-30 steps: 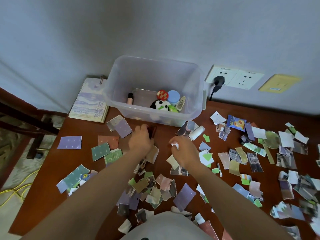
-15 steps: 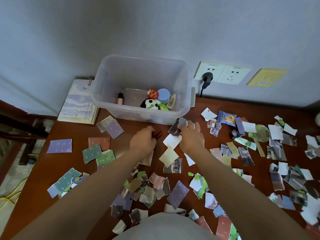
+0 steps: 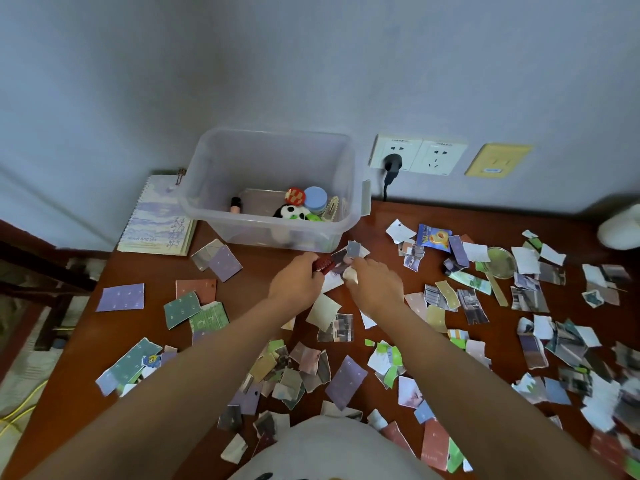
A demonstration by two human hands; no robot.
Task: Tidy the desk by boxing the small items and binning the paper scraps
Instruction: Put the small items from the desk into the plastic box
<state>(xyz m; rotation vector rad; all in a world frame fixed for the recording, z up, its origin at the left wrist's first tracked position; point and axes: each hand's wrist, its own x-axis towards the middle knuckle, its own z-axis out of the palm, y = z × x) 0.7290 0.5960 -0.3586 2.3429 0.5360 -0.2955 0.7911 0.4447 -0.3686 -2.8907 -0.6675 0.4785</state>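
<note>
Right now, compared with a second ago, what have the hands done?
The right hand reached forward toward the box and now pinches a white item. The left hand stayed in place, still gripping a red item. The box contents are unchanged.
</note>
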